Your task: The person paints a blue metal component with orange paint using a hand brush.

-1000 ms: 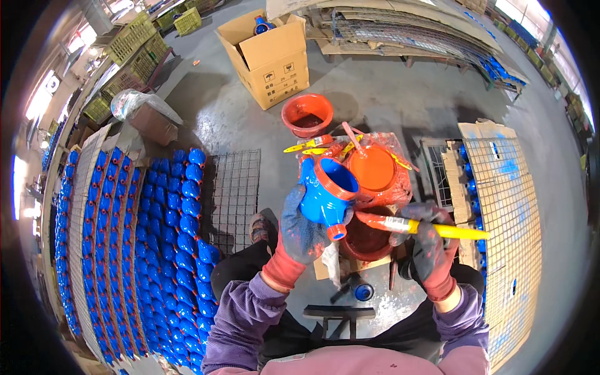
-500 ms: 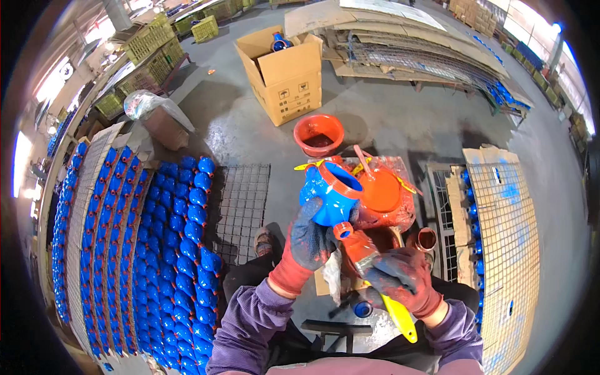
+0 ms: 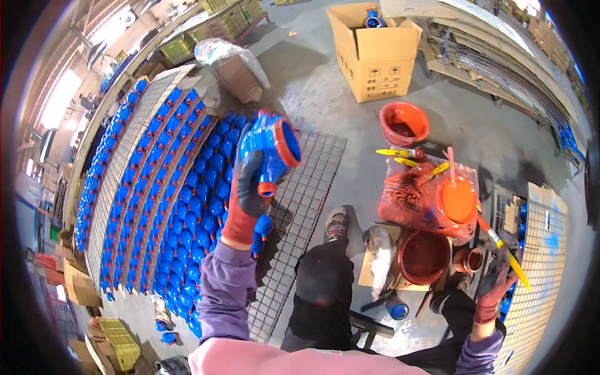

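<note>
My left hand (image 3: 247,199), in a dark and red work glove, is closed round a glossy blue pipe fitting (image 3: 259,147) with orange-red painted rims. It holds the fitting up above the near end of the rows of blue fittings (image 3: 194,231) and a wire mesh panel (image 3: 312,169). Out at the right, my gloved right hand (image 3: 497,269) grips a yellow-handled paintbrush (image 3: 518,269), its bristle end toward the paint tub. That round tub of orange paint (image 3: 458,201) sits on a red-smeared block (image 3: 403,197), with other yellow brushes (image 3: 400,152) beside it.
Ahead stand an orange-red bucket (image 3: 405,125) and an open cardboard box (image 3: 381,69) with a blue fitting in it. A dark red pot (image 3: 425,256) is close to my knees. Mesh and cardboard racks (image 3: 537,275) line the right side; stacked sheets (image 3: 487,56) lie beyond.
My left hand has carried the blue fitting left, from over the paint things toward the rows. My right hand has moved away right with the brush. The view has swung left.
</note>
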A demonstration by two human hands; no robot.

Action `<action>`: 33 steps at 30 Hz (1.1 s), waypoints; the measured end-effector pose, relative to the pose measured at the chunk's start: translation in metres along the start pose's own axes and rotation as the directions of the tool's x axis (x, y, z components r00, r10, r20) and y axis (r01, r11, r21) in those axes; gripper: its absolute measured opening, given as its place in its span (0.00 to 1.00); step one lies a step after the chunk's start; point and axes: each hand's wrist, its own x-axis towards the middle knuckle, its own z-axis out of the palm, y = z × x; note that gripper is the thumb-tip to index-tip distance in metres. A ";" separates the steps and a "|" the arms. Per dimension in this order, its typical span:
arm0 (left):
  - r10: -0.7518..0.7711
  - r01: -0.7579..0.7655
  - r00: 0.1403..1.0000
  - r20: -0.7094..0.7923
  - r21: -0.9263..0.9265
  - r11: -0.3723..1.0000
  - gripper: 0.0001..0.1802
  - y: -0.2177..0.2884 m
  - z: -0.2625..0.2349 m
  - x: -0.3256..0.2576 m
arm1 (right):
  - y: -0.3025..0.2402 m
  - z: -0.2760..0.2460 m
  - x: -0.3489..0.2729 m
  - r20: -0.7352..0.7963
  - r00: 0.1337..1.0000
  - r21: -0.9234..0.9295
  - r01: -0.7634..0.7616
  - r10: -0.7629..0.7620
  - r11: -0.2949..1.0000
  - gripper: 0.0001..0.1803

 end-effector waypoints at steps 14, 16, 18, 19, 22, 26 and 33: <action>-0.657 0.642 0.725 -0.208 0.552 0.533 0.42 -0.206 -0.076 -0.141 | -0.036 0.109 -0.008 0.454 0.880 -0.589 0.177 0.142 0.788 0.14; -0.696 0.596 0.682 -0.222 0.722 0.353 0.44 -0.213 -0.076 -0.140 | -0.015 0.099 -0.006 0.532 0.834 -0.561 0.216 0.148 0.799 0.13; -0.714 0.507 0.664 -0.220 0.835 0.214 0.44 -0.226 -0.078 -0.133 | -0.008 0.106 -0.007 0.585 0.794 -0.551 0.239 0.165 0.800 0.13; -0.724 0.390 0.653 -0.223 0.918 0.070 0.44 -0.233 -0.079 -0.129 | -0.006 0.112 -0.009 0.585 0.793 -0.558 0.240 0.171 0.794 0.13; -0.696 0.280 0.692 -0.191 0.960 0.016 0.43 -0.242 -0.096 -0.130 | -0.006 0.134 -0.014 0.582 0.797 -0.561 0.252 0.159 0.789 0.13; -0.709 0.202 0.688 -0.154 0.979 -0.017 0.44 -0.245 -0.102 -0.141 | -0.010 0.146 -0.016 0.589 0.772 -0.625 0.246 0.240 0.741 0.13; -0.636 0.286 0.764 -0.114 0.942 0.176 0.47 -0.231 -0.089 -0.143 | -0.054 0.143 -0.017 0.658 0.721 -0.685 0.451 0.219 0.572 0.17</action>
